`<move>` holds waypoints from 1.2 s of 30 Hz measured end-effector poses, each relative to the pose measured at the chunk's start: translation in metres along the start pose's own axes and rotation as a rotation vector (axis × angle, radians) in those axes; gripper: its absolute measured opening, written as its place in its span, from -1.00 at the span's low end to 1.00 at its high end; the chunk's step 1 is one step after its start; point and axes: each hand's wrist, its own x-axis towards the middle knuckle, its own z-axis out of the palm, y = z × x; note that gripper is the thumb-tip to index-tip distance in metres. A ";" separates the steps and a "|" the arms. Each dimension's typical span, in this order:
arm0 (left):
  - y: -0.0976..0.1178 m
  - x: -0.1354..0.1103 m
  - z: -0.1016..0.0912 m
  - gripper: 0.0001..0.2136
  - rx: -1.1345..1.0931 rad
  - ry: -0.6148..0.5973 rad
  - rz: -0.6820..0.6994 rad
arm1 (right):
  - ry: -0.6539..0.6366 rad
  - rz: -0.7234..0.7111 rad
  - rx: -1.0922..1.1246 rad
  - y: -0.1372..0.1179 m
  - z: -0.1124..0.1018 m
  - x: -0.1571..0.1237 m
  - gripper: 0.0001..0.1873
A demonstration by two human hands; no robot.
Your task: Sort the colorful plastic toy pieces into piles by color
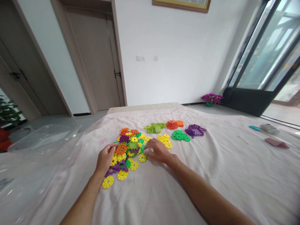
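Observation:
A mixed pile of plastic interlocking pieces (134, 165) lies on the cloth: yellow and green notched discs, purple pieces and toothed squares. At its left edge is my left hand (105, 158), thumb and fingers pinched together beside an orange toothed square (121, 149); what lies between the fingertips is hidden. My right hand (158, 150) reaches the pile's right side, thumb and fingers apart, close to some green and yellow discs. A light green toothed square (133, 146) rests on top between the hands.
Beyond the hands sit single-colour groups: yellow discs (165, 140), green discs (180, 136), purple pieces (195, 131), orange pieces (172, 124) and light green pieces (155, 127). Clear plastic containers (44, 137) stand at left. A pink item (277, 142) lies far right.

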 end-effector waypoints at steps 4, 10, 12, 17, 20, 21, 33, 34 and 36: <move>0.001 0.000 0.000 -0.67 -0.006 0.001 -0.007 | -0.127 -0.114 -0.053 -0.016 0.001 -0.001 -0.54; 0.002 -0.001 0.000 -0.66 -0.009 0.006 -0.005 | -0.208 -0.176 -0.095 -0.025 -0.006 -0.001 -0.70; 0.001 0.000 0.001 -0.66 -0.018 0.004 -0.011 | -0.214 -0.182 -0.100 -0.027 -0.007 -0.002 -0.73; 0.001 0.000 0.001 -0.66 -0.015 0.008 -0.015 | -0.178 -0.179 -0.104 -0.028 -0.003 -0.003 -0.71; 0.002 0.000 0.000 -0.66 -0.007 0.002 -0.012 | -0.146 -0.166 -0.126 -0.024 0.002 -0.002 -0.65; 0.002 0.000 0.000 -0.66 -0.009 0.000 -0.013 | -0.132 -0.152 -0.131 -0.022 0.004 -0.002 -0.64; 0.004 -0.001 -0.001 -0.64 0.009 -0.001 -0.008 | 0.277 0.477 -0.136 0.032 -0.008 -0.007 -0.65; 0.003 -0.001 -0.001 -0.63 0.011 -0.002 -0.008 | 0.306 0.521 -0.160 0.038 -0.011 -0.008 -0.65; 0.003 -0.001 -0.001 -0.62 0.010 0.002 -0.009 | 0.367 0.591 -0.207 0.049 -0.017 -0.011 -0.65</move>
